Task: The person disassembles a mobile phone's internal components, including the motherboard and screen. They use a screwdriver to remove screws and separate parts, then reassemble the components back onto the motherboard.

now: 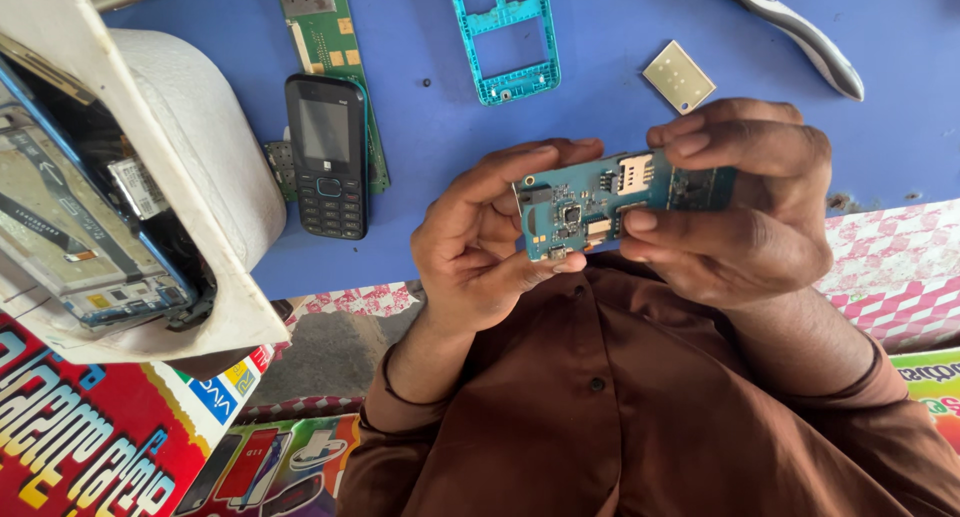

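Circuit board [610,205], blue-green and rectangular, is held level above the blue table [600,97], close to the person's brown shirt [620,417]. Left hand [480,242] clamps the board's left end, thumb beneath and fingers curled behind. Right hand [745,212] clamps the right end, fingertips over the top edge and thumb across the face. On the table beyond lie a black keypad phone [326,157], a green circuit board [330,47] partly beneath it, a teal phone frame [505,37] and a small metal shield plate [679,76].
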